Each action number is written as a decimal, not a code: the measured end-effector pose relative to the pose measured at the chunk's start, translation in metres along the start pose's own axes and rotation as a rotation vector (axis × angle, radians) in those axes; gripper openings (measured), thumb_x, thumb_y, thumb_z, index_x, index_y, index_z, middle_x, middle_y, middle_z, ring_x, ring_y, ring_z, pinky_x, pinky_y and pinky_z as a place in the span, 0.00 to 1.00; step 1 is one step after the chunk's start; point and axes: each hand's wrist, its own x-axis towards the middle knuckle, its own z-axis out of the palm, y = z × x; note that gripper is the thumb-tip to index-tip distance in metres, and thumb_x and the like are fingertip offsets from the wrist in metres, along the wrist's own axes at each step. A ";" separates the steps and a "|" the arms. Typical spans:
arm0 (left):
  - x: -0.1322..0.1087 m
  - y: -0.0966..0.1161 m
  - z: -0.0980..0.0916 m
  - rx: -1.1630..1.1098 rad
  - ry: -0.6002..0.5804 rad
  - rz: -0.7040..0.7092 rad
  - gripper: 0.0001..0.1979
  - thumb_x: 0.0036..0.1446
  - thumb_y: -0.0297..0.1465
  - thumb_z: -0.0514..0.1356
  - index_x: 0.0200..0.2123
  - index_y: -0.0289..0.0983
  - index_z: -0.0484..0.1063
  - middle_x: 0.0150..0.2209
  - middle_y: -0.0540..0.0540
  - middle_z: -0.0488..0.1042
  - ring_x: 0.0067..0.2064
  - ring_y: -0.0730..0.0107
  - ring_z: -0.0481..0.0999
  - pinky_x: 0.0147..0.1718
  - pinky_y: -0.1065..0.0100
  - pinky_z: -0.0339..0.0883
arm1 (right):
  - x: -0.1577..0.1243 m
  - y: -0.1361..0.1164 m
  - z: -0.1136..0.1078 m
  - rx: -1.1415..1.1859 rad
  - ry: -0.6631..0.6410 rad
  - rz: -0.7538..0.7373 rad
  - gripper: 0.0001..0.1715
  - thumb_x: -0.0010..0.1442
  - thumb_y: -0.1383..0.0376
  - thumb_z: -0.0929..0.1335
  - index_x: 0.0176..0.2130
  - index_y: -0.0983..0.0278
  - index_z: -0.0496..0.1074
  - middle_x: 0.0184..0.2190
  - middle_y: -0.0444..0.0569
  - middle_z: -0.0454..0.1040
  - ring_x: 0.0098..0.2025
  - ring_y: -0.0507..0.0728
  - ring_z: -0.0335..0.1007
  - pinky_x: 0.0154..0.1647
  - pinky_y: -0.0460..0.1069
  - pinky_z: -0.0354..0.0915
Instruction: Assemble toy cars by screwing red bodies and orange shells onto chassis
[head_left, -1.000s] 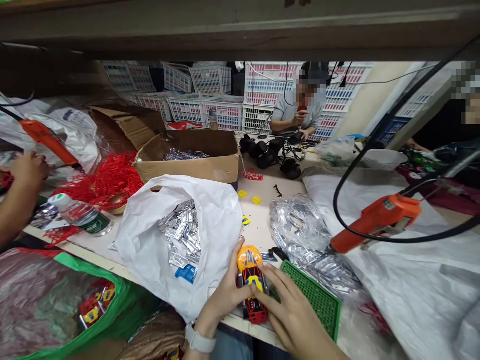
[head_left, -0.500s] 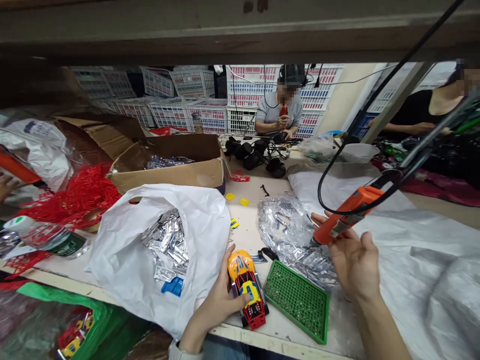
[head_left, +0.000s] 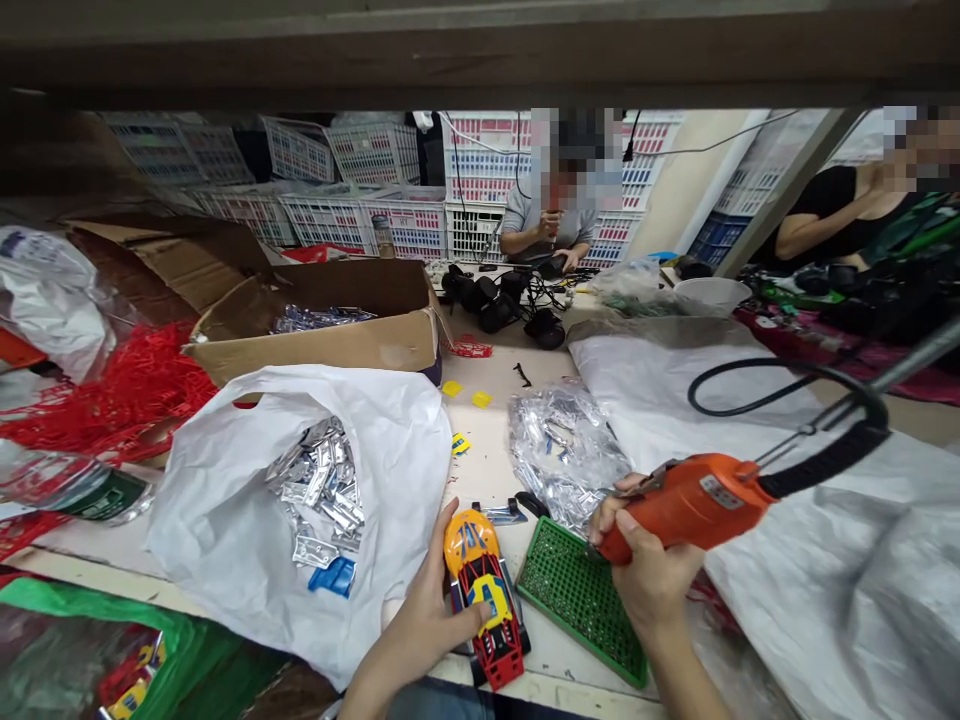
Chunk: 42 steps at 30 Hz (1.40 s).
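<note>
My left hand (head_left: 425, 612) is closed around the side of a toy car (head_left: 480, 555), its thumb lying over the yellow part. The car has an orange front, a red frame and black wheels, and rests near the table's front edge. My right hand (head_left: 651, 575) grips an orange electric screwdriver (head_left: 690, 500) that hangs from a cable. The tool's tip is hidden behind my fingers, above a green perforated tray (head_left: 559, 580) of small metal pieces. Just beyond the car lie a silvery part (head_left: 501, 514) and a black curved piece (head_left: 531, 503).
A white bag (head_left: 225, 480) of silvery parts stands left, with a cardboard box (head_left: 322, 350) behind it. Red mesh pieces (head_left: 112, 385) and a bottle (head_left: 90, 490) lie far left. A clear plastic bag (head_left: 562, 440) sits beyond the tray. Two people (head_left: 551, 220) work across the table.
My right hand has closed on the electric screwdriver and drawn it down and toward me, over the tray. The left hand still holds the toy car. The view has shifted slightly.
</note>
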 end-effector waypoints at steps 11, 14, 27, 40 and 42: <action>0.000 0.025 0.011 -0.191 0.049 -0.043 0.61 0.49 0.50 0.73 0.76 0.40 0.42 0.69 0.34 0.66 0.66 0.45 0.70 0.64 0.53 0.64 | -0.001 0.017 0.011 0.072 0.014 -0.003 0.13 0.55 0.62 0.71 0.40 0.61 0.67 0.18 0.36 0.68 0.15 0.51 0.63 0.17 0.47 0.64; 0.000 0.027 0.009 -0.185 0.010 -0.043 0.62 0.50 0.50 0.72 0.76 0.39 0.39 0.70 0.33 0.64 0.66 0.46 0.69 0.65 0.53 0.63 | -0.001 0.017 0.010 0.082 0.024 0.002 0.13 0.54 0.62 0.72 0.39 0.61 0.67 0.17 0.37 0.68 0.15 0.52 0.63 0.16 0.48 0.64; 0.002 0.021 0.005 -0.096 -0.030 -0.049 0.67 0.51 0.53 0.71 0.76 0.39 0.28 0.73 0.32 0.55 0.70 0.42 0.61 0.69 0.49 0.53 | -0.003 0.008 0.014 0.127 0.039 -0.007 0.15 0.51 0.62 0.72 0.38 0.60 0.67 0.17 0.37 0.68 0.14 0.52 0.62 0.15 0.46 0.56; 0.004 0.035 0.008 -0.025 -0.027 -0.074 0.68 0.49 0.54 0.70 0.75 0.32 0.28 0.74 0.28 0.50 0.74 0.42 0.52 0.71 0.51 0.45 | -0.019 -0.026 0.056 0.227 0.011 -0.003 0.13 0.50 0.62 0.72 0.38 0.60 0.72 0.17 0.38 0.70 0.16 0.52 0.64 0.16 0.47 0.63; 0.004 0.036 0.007 0.015 -0.046 -0.079 0.68 0.50 0.52 0.69 0.75 0.29 0.27 0.73 0.26 0.53 0.74 0.42 0.52 0.71 0.51 0.45 | -0.014 -0.016 0.047 0.185 0.056 0.011 0.14 0.49 0.62 0.73 0.37 0.61 0.71 0.16 0.37 0.69 0.14 0.53 0.63 0.15 0.47 0.62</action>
